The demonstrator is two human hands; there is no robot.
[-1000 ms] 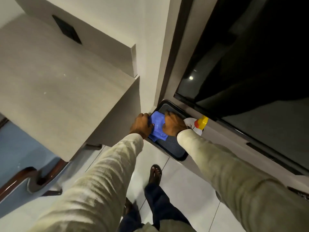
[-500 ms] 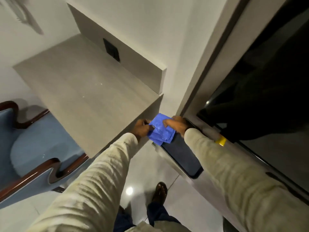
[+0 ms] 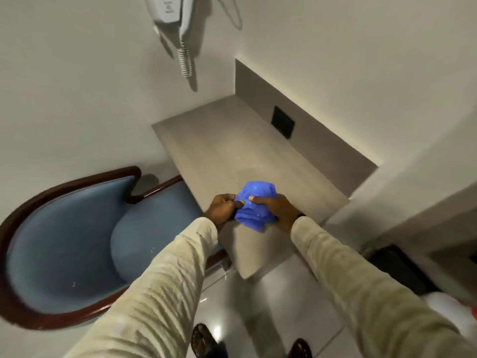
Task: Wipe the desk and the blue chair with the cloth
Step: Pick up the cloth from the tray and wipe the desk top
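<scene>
A bunched blue cloth (image 3: pixel 255 202) is held between both hands above the near part of the grey desk (image 3: pixel 232 151). My left hand (image 3: pixel 222 208) pinches its left edge and my right hand (image 3: pixel 277 209) grips its right side from above. The blue chair (image 3: pixel 77 241), padded with a dark wooden frame, stands at the left, its seat partly tucked under the desk's left edge. Whether the cloth touches the desk top I cannot tell.
A wall-mounted hair dryer (image 3: pixel 170 11) with a coiled cord hangs above the desk. A black socket plate (image 3: pixel 282 121) sits in the desk's back panel. A dark tray (image 3: pixel 397 267) lies low at the right. Glossy floor tiles and my shoes (image 3: pixel 206 342) are below.
Both hands lifted the cloth from the dark tray at the right and carried it left and up over the desk. The view swung left, bringing the chair and hair dryer in.
</scene>
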